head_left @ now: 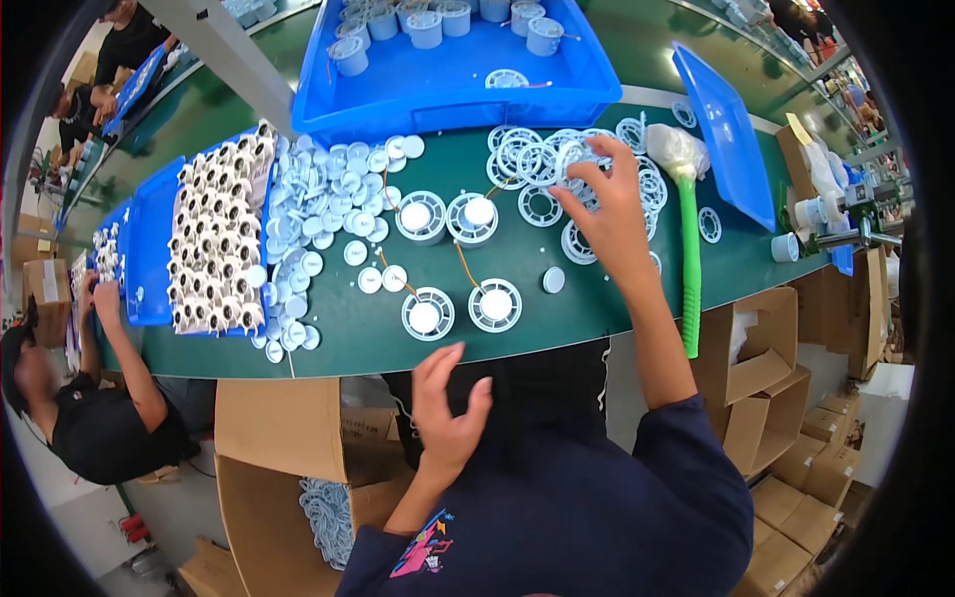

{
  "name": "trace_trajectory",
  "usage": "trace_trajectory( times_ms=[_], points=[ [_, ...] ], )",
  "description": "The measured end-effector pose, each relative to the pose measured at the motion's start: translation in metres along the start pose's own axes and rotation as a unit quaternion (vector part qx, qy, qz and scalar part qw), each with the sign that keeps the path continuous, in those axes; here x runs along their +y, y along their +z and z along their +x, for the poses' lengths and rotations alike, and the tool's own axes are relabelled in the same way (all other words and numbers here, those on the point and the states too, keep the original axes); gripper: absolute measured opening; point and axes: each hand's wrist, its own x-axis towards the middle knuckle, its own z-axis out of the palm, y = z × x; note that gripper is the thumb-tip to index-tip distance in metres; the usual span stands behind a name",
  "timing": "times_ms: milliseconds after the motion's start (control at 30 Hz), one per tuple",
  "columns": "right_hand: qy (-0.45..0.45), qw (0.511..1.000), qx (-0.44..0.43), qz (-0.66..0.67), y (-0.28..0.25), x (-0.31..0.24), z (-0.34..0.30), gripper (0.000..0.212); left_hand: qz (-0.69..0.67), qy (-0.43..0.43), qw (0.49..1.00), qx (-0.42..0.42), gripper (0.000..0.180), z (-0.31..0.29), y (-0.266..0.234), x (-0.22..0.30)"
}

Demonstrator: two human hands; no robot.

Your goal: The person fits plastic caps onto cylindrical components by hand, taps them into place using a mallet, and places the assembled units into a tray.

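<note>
My left hand hovers just off the table's near edge, fingers apart, holding nothing. Out over a pile of pale-blue slotted rings, my right hand has its thumb and fingers curved but spread; I cannot tell whether a fingertip touches a ring. Several round pale-blue units stand between the hands, each with a white centre disc and a brown-orange wire: a near-left unit, a near-right unit, a far-left unit and a far-right unit. One loose round cap lies to their right.
A blue bin of cup-shaped parts stands at the back. Left are loose round caps and a stack of off-white moulded parts. A green-handled mallet with a wrapped head lies right, near a tilted blue tray. A co-worker sits left.
</note>
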Motion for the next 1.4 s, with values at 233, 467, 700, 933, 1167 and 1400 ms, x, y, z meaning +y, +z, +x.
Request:
trace_trajectory(
  times_ms=[233,467,700,933,1167,1400],
  points=[
    [0.143,0.959,-0.179,0.167,-0.038,-0.058,-0.041,0.06,0.031,-0.08,0.996,0.003,0.074,0.011,0.037,0.004],
    [-0.009,0.99,-0.1,0.097,-0.019,-0.104,-0.07,0.063,0.025,-0.062,0.997,0.039,0.076,0.026,0.06,-0.008],
    [0.047,0.992,-0.09,0.077,0.001,-0.116,-0.084,0.059,0.059,-0.032,0.994,0.087,0.076,0.03,0.072,-0.01],
    [0.086,0.988,-0.083,0.099,0.001,-0.12,-0.088,0.061,0.071,-0.014,0.995,0.075,0.073,0.032,0.07,-0.01],
    [0.077,0.989,-0.086,0.091,-0.004,-0.123,-0.086,0.057,0.067,-0.005,0.996,0.06,0.072,0.033,0.067,-0.011],
    [0.074,0.989,-0.1,0.083,-0.006,-0.122,-0.086,0.056,0.07,-0.006,0.995,0.064,0.073,0.033,0.068,-0.01]
  ],
)
